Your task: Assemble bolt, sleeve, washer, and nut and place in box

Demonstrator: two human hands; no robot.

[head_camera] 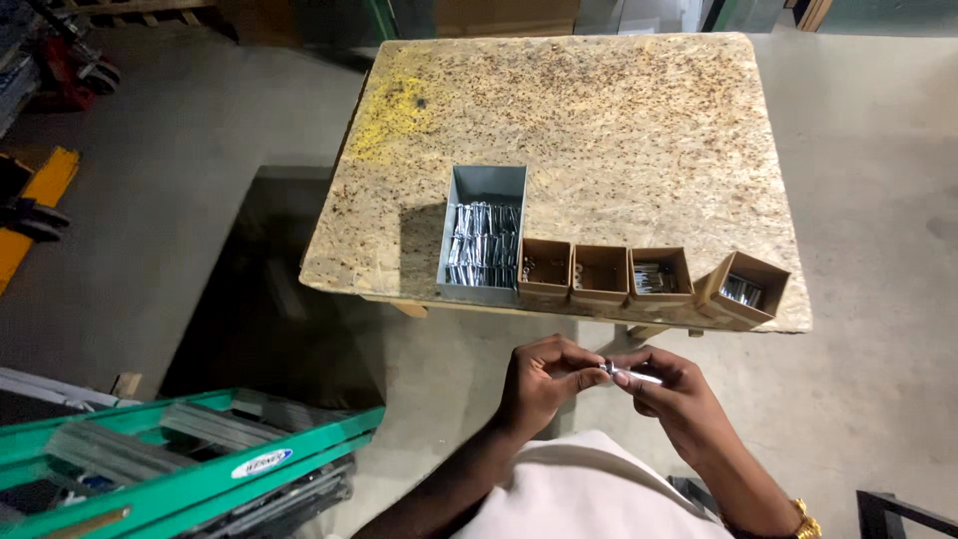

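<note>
Both my hands meet below the table's near edge. My right hand (667, 396) holds a small silver bolt (639, 376) by its shank, lying nearly level. My left hand (547, 377) pinches the bolt's left end with fingertips, touching a small part there that I cannot make out. On the chipboard table (599, 120) a grey metal bin (484, 186) holds several silver bolts (484, 247). To its right stand several small cardboard boxes: one (545, 269) with small parts, one (600, 274) looking bare, one (661, 276) with metal pieces, and a tilted one (742, 289) at the edge.
A green ladder (190, 459) lies at the lower left with metal rails under it. A dark mat (259, 299) covers the concrete floor left of the table. Yellow and red equipment (40, 180) stands at the far left. A black frame corner (898, 514) shows at the lower right.
</note>
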